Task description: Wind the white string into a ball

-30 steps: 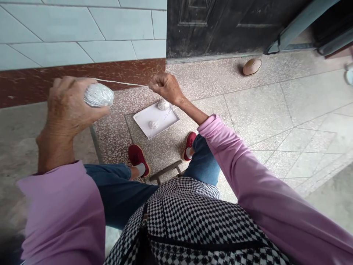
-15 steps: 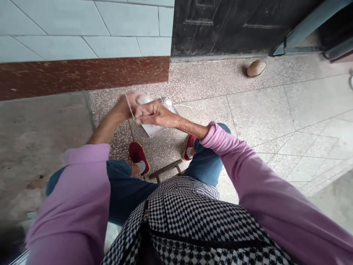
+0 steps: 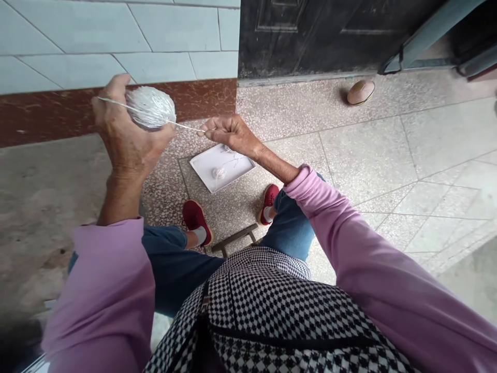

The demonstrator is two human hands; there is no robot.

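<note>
My left hand [image 3: 126, 132] grips a white ball of string [image 3: 152, 107], thumb and fingers curved round it at the upper left. A strand of string [image 3: 188, 127] crosses the back of that hand's fingers and runs taut from the ball to my right hand [image 3: 229, 132], which pinches it between thumb and fingertips. Below the hands, a white tray [image 3: 202, 165] lies on the floor. In it sit a small loose bundle of white string [image 3: 218, 172] and, partly hidden behind my right hand, more tangled string [image 3: 229, 148].
My red shoes [image 3: 196, 220] stand either side of a low metal frame bar [image 3: 235, 237]. A tiled wall [image 3: 93, 31] with a brown skirting [image 3: 207, 98] rises ahead, beside a dark door [image 3: 310, 36]. A rounded beige object [image 3: 360, 92] lies on the floor near the door.
My left hand has swung up and left with the ball, turning it into plain view. My right hand has moved slightly up and right, the strand now stretched between them. More of the tray shows.
</note>
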